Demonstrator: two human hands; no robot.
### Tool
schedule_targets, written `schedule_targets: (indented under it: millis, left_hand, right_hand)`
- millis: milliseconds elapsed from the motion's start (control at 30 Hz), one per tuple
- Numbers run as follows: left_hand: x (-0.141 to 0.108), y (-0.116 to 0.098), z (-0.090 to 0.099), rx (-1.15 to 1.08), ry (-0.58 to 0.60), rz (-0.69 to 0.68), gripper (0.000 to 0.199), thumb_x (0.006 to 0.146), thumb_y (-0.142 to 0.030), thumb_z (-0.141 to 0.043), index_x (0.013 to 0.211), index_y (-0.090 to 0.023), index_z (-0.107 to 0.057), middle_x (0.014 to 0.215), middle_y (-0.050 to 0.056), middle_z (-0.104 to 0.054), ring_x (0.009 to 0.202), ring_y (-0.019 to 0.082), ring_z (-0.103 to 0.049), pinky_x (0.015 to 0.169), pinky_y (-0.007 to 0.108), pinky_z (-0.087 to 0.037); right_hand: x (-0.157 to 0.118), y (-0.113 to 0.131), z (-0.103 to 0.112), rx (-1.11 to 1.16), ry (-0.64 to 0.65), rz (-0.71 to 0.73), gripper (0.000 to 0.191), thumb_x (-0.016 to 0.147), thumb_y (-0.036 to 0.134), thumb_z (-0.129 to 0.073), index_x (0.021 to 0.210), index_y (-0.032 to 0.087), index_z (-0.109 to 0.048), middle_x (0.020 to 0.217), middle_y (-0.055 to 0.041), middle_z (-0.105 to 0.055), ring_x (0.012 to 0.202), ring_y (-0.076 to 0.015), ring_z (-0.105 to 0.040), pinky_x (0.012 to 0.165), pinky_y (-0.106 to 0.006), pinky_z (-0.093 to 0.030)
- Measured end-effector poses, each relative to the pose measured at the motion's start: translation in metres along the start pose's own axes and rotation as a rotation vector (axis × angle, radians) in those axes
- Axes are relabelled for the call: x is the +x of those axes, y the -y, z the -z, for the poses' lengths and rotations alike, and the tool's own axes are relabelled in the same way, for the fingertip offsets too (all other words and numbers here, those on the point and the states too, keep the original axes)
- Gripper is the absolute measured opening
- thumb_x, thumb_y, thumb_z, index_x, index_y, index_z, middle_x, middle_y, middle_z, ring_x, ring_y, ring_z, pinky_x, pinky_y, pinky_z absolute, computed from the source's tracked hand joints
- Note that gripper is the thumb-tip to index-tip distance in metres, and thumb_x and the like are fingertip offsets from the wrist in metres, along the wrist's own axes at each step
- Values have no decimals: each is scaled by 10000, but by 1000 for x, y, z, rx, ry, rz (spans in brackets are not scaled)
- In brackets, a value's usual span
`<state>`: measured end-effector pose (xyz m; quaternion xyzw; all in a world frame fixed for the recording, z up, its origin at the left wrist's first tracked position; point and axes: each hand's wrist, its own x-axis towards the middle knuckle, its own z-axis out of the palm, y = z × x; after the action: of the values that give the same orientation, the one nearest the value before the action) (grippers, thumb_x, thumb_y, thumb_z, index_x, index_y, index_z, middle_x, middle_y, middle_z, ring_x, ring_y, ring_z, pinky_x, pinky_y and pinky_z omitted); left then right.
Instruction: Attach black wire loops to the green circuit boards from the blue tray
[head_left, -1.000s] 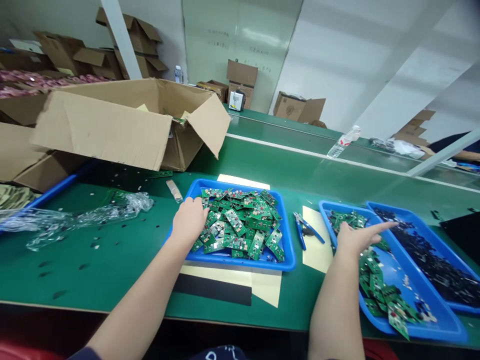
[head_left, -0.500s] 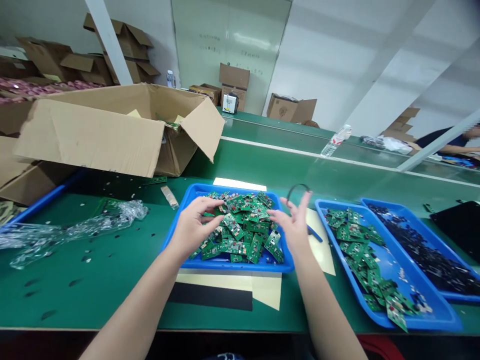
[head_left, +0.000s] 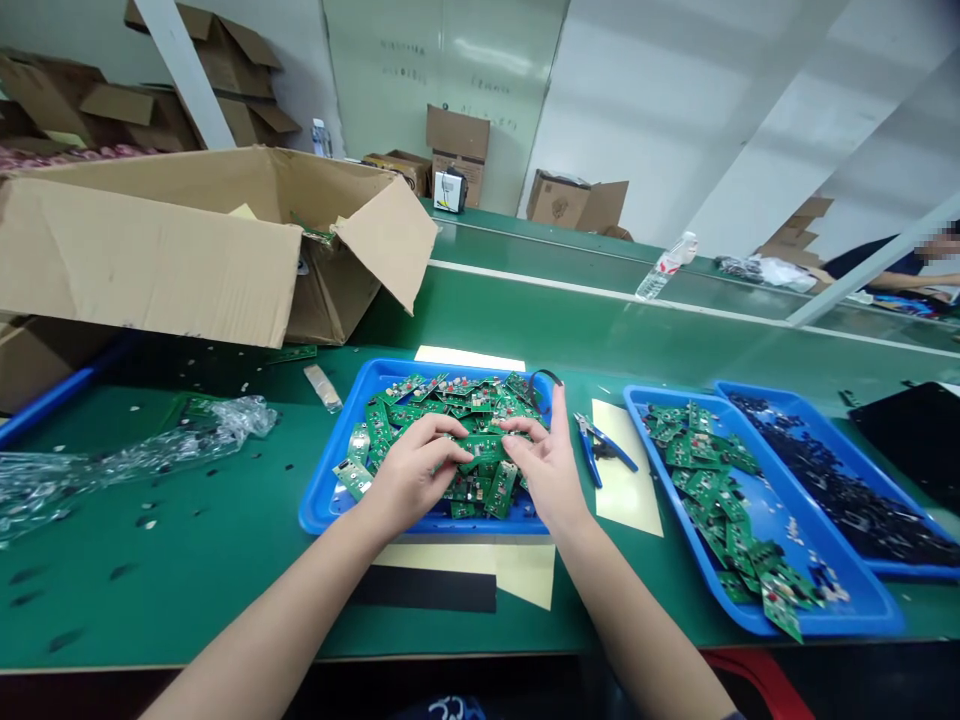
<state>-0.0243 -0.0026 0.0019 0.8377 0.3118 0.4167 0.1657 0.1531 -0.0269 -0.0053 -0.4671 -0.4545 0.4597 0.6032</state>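
Observation:
Between both hands is a green circuit board (head_left: 486, 450), held by its two ends just above the pile. My left hand (head_left: 424, 468) pinches its left end with thumb and fingers. The other end is in the fingertips of my right hand (head_left: 546, 462), whose index finger points up. A thin black band (head_left: 541, 382) loops by that raised finger; how it is held is unclear. Beneath both hands lies a blue tray (head_left: 319, 505) heaped with small green circuit boards (head_left: 401, 412). Part of the heap is hidden by my hands.
Blue-handled cutters (head_left: 606, 442) lie on yellow paper (head_left: 630, 500) right of the tray. Further right stand a blue tray of boards (head_left: 847, 622) and one of black parts (head_left: 840, 470). A large open cardboard box (head_left: 150, 260) and crumpled plastic (head_left: 187, 440) occupy the left.
My hands have come together over the tray and now hold a board between them. My right hand moved left, uncovering the cutters. The view has shifted slightly.

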Motion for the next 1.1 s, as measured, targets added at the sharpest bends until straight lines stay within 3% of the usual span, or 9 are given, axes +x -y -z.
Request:
schedule_targets:
  millis: [100, 167, 333, 467, 567, 700, 867, 967, 1100]
  left_hand:
    - [3, -7, 7, -67, 212, 70, 105, 788, -158, -514, 855, -188, -589, 1102, 101, -558, 1039, 218, -546, 854, 366, -480]
    - [6, -11, 12, -120, 313, 127, 130, 786, -245, -559, 905, -192, -575, 1066, 93, -591, 1036, 228, -555, 865, 375, -473]
    - [6, -12, 7, -212, 305, 342, 400, 807, -300, -546, 1188, -203, -471, 932, 50, -644, 842, 183, -615, 759, 324, -495]
    - [4, -12, -1, -234, 465, 386, 294, 841, -279, -469, 1109, -199, -560, 706, -2, -618, 604, 141, -563, 566, 251, -442]
    - [7, -9, 5, -317, 388, 477, 226, 812, -305, -496, 965, -171, -595, 693, 3, -594, 607, 139, -542, 552, 248, -425]
    - [13, -4, 20, -531, 135, 711, 184, 740, -325, -580, 821, -173, -517, 701, -7, -559, 643, 135, -554, 537, 226, -409]
    - [18, -8, 20, -860, -141, 973, 175, 721, -268, -552, 804, -187, -421, 639, -29, -552, 579, 122, -538, 537, 233, -401]
    - [18, -14, 11, -951, -144, 973, 185, 703, -253, -560, 843, -179, -464, 593, -52, -504, 547, 105, -486, 537, 232, -388]
    - [14, -17, 2, -750, 63, 882, 254, 649, -281, -669, 841, -144, -575, 570, -55, -490, 502, 80, -409, 499, 216, -327]
  right_hand:
    - [1, 0, 1, -75, -8, 64, 913, 786, 245, -584, 1427, 301, 63, 869, -7, -581, 695, -122, -564, 678, -278, -501]
    - [0, -1, 2, -129, 8, 116, 897, 794, 238, -570, 1429, 299, 60, 878, -16, -569, 718, -135, -569, 692, -296, -505]
    - [-6, -11, -2, -250, 181, 230, 815, 823, 200, -504, 1434, 297, 27, 897, -31, -563, 759, -151, -584, 726, -330, -521]
    - [-10, -13, -4, -313, 262, 347, 755, 826, 192, -503, 1429, 326, -69, 937, -33, -563, 776, -149, -591, 757, -345, -526]
    - [-9, -7, 2, -346, 169, 345, 712, 832, 215, -515, 1421, 328, -131, 1045, -64, -545, 816, -162, -599, 761, -362, -535]
    - [-3, 1, 12, -409, 0, 434, 498, 852, 224, -488, 1330, 310, -375, 1102, -76, -537, 1012, -207, -555, 869, -417, -499]
    - [-6, 3, 12, -537, 32, 523, 269, 834, 220, -512, 1075, 278, -617, 1201, -75, -489, 1163, -242, -468, 992, -476, -406]
    - [-10, 2, 9, -580, 100, 505, 243, 830, 236, -519, 1038, 279, -639, 1270, -66, -442, 1218, -254, -419, 1026, -503, -363]
    - [-12, 0, 6, -603, 169, 492, 234, 835, 240, -511, 1024, 265, -647, 1276, -64, -440, 1228, -243, -409, 1036, -479, -366]
